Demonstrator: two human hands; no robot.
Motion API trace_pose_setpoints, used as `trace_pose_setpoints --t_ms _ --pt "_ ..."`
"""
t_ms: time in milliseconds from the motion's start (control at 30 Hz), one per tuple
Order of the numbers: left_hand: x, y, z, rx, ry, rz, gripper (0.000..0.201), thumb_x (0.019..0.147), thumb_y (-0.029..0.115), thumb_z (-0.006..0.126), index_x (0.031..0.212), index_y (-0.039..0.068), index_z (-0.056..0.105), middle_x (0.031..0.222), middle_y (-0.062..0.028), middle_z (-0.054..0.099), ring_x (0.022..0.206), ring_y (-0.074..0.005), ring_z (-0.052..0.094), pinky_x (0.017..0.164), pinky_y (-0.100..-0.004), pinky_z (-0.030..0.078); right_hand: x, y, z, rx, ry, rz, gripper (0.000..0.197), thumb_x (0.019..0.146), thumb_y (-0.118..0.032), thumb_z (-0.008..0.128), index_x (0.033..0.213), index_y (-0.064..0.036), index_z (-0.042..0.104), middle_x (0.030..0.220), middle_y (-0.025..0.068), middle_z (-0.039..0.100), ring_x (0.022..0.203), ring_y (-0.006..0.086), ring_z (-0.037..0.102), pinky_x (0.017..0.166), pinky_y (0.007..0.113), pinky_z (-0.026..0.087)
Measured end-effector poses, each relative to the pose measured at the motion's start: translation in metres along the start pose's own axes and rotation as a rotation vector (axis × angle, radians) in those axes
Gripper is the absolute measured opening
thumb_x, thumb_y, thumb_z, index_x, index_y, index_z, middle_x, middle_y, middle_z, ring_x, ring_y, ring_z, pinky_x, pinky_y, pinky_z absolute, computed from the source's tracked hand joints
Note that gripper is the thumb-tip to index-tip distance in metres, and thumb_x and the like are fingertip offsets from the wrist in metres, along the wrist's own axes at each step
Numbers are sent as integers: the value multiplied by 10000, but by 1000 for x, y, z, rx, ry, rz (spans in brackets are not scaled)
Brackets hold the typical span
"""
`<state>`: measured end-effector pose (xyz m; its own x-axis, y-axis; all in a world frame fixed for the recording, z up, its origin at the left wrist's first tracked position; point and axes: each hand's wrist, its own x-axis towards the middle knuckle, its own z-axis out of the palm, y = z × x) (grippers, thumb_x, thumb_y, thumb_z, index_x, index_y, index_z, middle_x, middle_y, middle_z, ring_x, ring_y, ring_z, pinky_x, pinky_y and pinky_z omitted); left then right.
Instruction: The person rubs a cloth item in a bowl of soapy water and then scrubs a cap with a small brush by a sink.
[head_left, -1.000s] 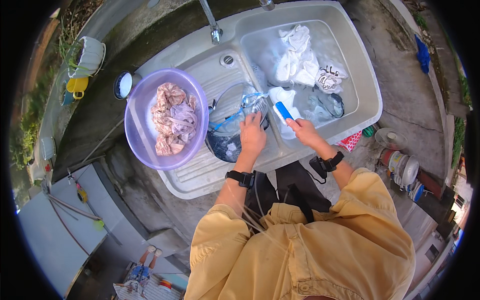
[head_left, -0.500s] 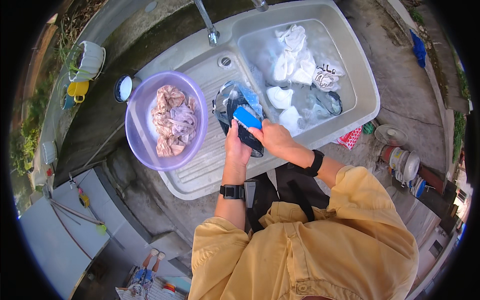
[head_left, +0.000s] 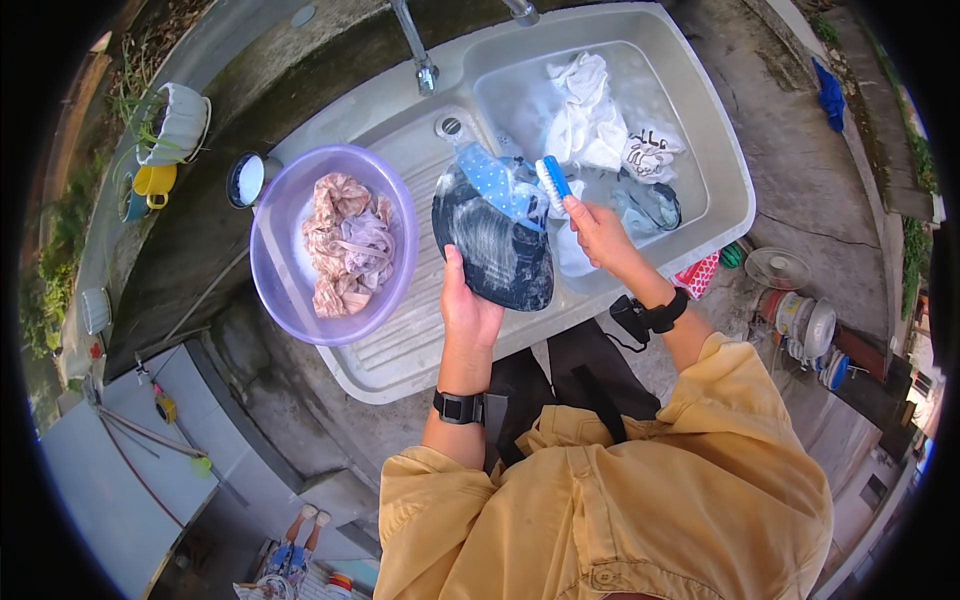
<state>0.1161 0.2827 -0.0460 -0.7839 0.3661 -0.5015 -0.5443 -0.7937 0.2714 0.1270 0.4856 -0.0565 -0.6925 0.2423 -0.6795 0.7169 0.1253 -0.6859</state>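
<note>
A dark navy cloth hat (head_left: 492, 262), streaked with white suds and with a light blue polka-dot part at its far end, is spread over the ribbed drainboard. My left hand (head_left: 469, 302) grips its near edge, thumb on top and fingers hidden underneath. In my right hand (head_left: 598, 233) is a blue scrub brush (head_left: 553, 182) with white bristles, held by its near end. The bristles face left, beside the dotted cloth; whether they touch it I cannot tell. Beyond the brush, white garments (head_left: 588, 120) lie in the soapy water of the basin (head_left: 705, 130).
Left of the drainboard (head_left: 375, 375) sits a purple tub (head_left: 262, 265) with pinkish clothes (head_left: 338, 240). Behind it is a dark cup (head_left: 247, 178) with white contents. A faucet (head_left: 425, 75) overhangs the sink's back edge. Another person's legs (head_left: 303, 530) show at the lower left.
The bunched hat has been opened out flat, its suds-covered face now showing. My right hand has drawn the brush off it, to the right and away, turning the bristles leftward.
</note>
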Motion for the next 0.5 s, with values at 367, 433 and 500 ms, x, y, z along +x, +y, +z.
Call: trace_pose_setpoints --t_ms 367,433,500 --pt "-32 -23 -132 213 507 -62 247 885 105 464 1117 20 465 1106 -149 547 966 -295 569 839 -500 463 -43 80 95 -641 181 -462 409 795 -393 594 746 -11 457 590 183 571 549 373 574 507 449 449" --pt "-34 -20 -134 249 563 52 231 888 101 459 1103 18 469 1096 -141 550 966 -287 567 838 -496 465 -28 83 89 -853 198 -541 398 795 -395 586 761 -17 464 563 161 573 521 346 581 475 417 456" --pt "-34 -14 -128 226 561 57 225 892 124 466 1090 19 473 1090 -129 553 974 -276 562 858 -486 453 -6 75 71 -894 157 -567 397 793 -394 586 761 -17 465 560 155 572 526 338 583 480 414 457"
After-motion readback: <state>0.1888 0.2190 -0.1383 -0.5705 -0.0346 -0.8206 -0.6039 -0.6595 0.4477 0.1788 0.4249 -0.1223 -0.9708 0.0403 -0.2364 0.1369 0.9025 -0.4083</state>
